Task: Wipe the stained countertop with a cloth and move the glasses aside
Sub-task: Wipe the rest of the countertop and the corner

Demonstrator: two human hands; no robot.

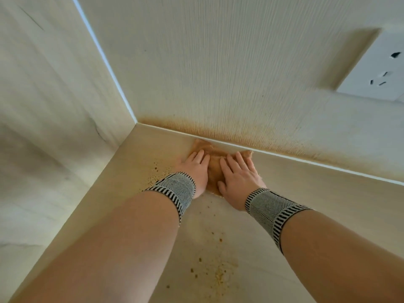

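A brown-stained cloth lies flat on the pale countertop, pushed up against the back wall near the corner. My left hand presses on its left part with straight fingers. My right hand presses on its right part, fingers spread flat. Both wrists wear striped grey bands. Brown specks dot the counter left of the cloth, and more stains lie nearer to me between my forearms. No glasses are in view.
The back wall carries a brown splatter band just above the counter seam. A side wall closes the corner on the left. A white power socket sits on the back wall at the upper right.
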